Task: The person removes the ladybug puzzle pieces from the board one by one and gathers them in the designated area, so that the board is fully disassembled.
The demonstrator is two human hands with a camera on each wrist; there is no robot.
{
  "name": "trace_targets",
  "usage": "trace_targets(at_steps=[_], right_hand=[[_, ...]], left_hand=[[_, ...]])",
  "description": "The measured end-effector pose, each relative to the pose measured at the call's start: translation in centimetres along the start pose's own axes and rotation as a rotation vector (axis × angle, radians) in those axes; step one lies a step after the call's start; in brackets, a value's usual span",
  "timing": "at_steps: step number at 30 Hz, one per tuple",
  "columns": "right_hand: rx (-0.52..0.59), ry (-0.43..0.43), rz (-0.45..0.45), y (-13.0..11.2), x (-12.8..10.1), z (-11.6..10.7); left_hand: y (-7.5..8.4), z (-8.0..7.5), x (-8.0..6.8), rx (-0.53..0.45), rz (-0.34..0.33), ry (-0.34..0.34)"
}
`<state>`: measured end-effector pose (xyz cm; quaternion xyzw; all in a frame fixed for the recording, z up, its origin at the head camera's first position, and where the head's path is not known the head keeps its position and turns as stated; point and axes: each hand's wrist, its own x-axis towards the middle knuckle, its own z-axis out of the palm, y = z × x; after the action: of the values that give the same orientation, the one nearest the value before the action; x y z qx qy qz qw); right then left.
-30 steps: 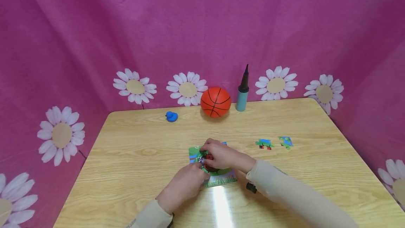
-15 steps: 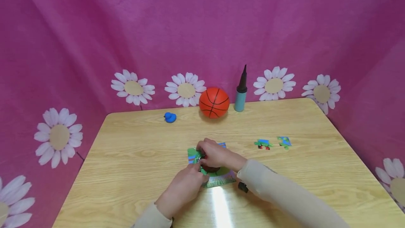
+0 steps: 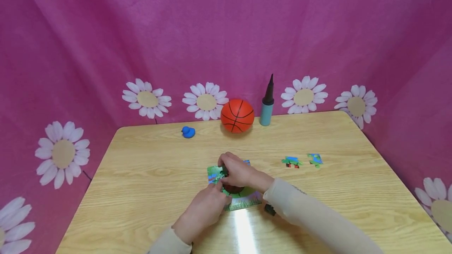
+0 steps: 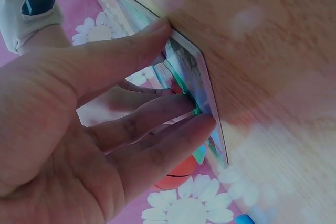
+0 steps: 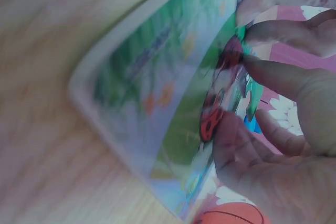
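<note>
On the tabletop (image 3: 141,191) lies a glossy green puzzle (image 3: 243,204) with a red, black-spotted ladybird (image 5: 211,121); the left hand (image 3: 206,205) touches it, fingers extended, the right hand (image 3: 240,173) pinches a piece (image 5: 255,99).

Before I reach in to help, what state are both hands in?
Left hand: open, touching the flat green ladybird puzzle.
Right hand: closed, apparently pinching a small green puzzle piece.

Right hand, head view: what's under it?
The puzzle board lies under the right hand; part of its dark red print shows just below the hand. The board's surface directly beneath is covered, so can't be seen.
</note>
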<state>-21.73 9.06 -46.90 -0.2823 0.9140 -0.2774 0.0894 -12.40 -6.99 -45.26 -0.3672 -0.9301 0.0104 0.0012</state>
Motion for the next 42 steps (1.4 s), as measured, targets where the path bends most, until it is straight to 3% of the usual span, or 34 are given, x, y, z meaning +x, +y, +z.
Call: trace_targets(at_steps=[4,11,16,23,30,35,42], right_hand=[[0.015,0.025,-0.026,0.1,0.3,-0.1],[0.163,0.103,-0.063,0.2,0.2,0.0],[0.213,0.084,-0.042,0.6,-0.8,-0.5],[0.149,0.029,-0.032,3.8,-2.1,-4.2],[0.135,0.007,0.067,9.0,-4.4,-7.9],[0.095,0.015,0.132,11.5,-5.4,-8.9],[0.027,-0.004,0.167,12.2,-5.4,-9.0]], left_hand=[[-0.1,-0.2,0.2,0.004,0.000,-0.022],[-0.2,-0.1,-0.1,0.033,0.015,0.009],[0.0,0.0,-0.3,0.036,0.004,-0.028],[0.0,-0.2,-0.1,0.028,-0.023,-0.047],[-0.1,-0.2,-0.3,0.035,-0.032,-0.076],[-0.3,-0.2,-0.4,0.028,-0.037,-0.091],[-0.6,-0.1,-0.5,0.019,-0.028,-0.085]])
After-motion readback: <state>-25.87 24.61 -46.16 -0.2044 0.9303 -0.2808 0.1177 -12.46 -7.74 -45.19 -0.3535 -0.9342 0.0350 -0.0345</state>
